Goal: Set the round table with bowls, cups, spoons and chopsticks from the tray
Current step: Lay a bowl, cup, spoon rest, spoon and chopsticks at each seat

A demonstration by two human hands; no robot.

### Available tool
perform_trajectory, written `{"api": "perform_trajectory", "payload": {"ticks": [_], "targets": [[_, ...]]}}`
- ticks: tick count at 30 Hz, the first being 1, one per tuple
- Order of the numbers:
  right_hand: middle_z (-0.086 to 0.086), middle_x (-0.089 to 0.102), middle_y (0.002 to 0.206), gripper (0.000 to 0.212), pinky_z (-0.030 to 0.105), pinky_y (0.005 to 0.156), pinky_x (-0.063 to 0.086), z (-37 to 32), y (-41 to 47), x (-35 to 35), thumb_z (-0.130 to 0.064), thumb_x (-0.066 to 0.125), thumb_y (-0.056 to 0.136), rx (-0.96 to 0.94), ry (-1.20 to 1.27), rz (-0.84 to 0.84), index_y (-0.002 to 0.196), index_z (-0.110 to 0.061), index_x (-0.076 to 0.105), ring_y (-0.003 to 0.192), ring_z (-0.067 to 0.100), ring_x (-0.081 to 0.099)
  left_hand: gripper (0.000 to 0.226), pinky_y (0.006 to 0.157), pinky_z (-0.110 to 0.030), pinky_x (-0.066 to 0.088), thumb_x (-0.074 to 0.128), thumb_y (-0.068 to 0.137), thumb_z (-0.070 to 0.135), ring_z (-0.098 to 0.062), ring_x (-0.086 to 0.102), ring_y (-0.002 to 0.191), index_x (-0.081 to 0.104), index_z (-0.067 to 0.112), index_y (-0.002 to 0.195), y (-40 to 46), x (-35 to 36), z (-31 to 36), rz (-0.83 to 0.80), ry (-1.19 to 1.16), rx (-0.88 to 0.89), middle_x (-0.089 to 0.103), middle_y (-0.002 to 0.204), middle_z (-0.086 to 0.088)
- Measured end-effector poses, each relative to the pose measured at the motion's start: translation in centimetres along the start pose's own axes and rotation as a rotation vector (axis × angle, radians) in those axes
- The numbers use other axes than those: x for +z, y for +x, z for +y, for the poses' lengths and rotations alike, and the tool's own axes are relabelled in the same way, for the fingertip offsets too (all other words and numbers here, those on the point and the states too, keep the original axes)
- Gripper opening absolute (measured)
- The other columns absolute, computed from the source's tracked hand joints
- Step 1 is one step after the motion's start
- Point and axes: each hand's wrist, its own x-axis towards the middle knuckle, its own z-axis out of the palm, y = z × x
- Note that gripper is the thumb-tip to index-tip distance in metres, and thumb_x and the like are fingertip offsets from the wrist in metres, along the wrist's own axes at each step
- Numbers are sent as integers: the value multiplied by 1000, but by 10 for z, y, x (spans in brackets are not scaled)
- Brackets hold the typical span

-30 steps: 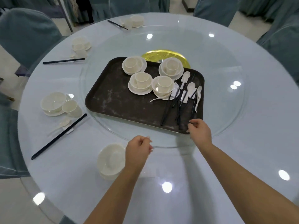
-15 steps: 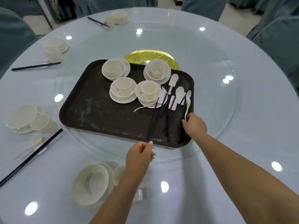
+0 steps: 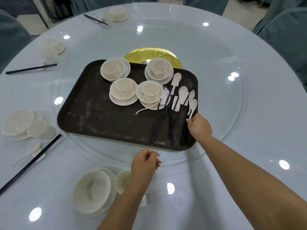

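Observation:
A dark brown tray [image 3: 99, 117] lies on the glass turntable [image 3: 216, 130] of the round table [image 3: 249, 163]. It carries several cup-in-bowl sets [image 3: 150, 93] on plates, white spoons [image 3: 181, 92] and black chopsticks [image 3: 156, 120] at its right end. My right hand [image 3: 199, 126] pinches the handle of a white spoon [image 3: 192, 107] at the tray's right edge. My left hand [image 3: 144, 165] hovers loosely curled just in front of the tray, holding nothing. A bowl on a plate [image 3: 93, 190] and a cup [image 3: 123, 180] sit in front of me.
Set places lie along the table's left side: a bowl and cup [image 3: 26, 125] with chopsticks [image 3: 29, 163], another set [image 3: 51, 48] farther back, and one at the far edge [image 3: 116, 13]. A gold disc [image 3: 149, 54] sits behind the tray. Blue-covered chairs [image 3: 282, 30] ring the table.
My right hand moved from the chopstick ends to the tray's right edge and took hold of a spoon's handle. The view shifted closer over the near bowl. My left hand stayed loosely curled.

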Motion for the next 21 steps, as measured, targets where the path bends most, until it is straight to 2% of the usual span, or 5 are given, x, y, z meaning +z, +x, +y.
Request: {"api": "perform_trajectory", "payload": {"ticks": [4, 7, 11, 17, 21], "targets": [[2, 54, 75, 25, 32, 62, 35, 1, -25, 2, -32, 48, 100, 4, 172, 86, 91, -9, 48, 74, 25, 54, 20, 62, -23, 55, 58, 93, 22, -9, 67, 62, 69, 15, 78, -9, -7, -1, -8, -41, -8, 71, 66, 0], [5, 60, 71, 27, 31, 58, 36, -4, -53, 2, -36, 49, 99, -22, 349, 72, 84, -14, 45, 63, 18, 56, 19, 63, -24, 56, 58, 93, 21, -11, 67, 63, 70, 13, 80, -18, -11, -1, -13, -60, -17, 71, 67, -2], [-1, 59, 59, 29, 25, 54, 41, -12, -108, 6, -39, 56, 96, -173, 514, -93, 80, -15, 50, 45, 3, 51, 20, 65, -25, 58, 57, 95, 21, -15, 70, 69, 71, 12, 85, -34, -21, -1, -12, -142, -68, 73, 71, -4], [-3, 55, 53, 29, 29, 53, 42, -20, -183, 22, -35, 55, 97, -310, 539, -321, 78, -14, 49, 45, 6, 47, 19, 68, -23, 57, 58, 95, 31, -14, 72, 82, 71, 18, 94, -56, -41, -4, 4, -316, -167, 75, 86, 0], [-3, 59, 55, 29, 26, 54, 41, -21, -224, 34, -37, 54, 98, -370, 515, -451, 82, -13, 51, 47, 4, 49, 23, 79, -31, 58, 59, 94, 28, -18, 73, 89, 72, 10, 100, -71, -60, -15, -85, -416, -175, 76, 93, -6]]}}
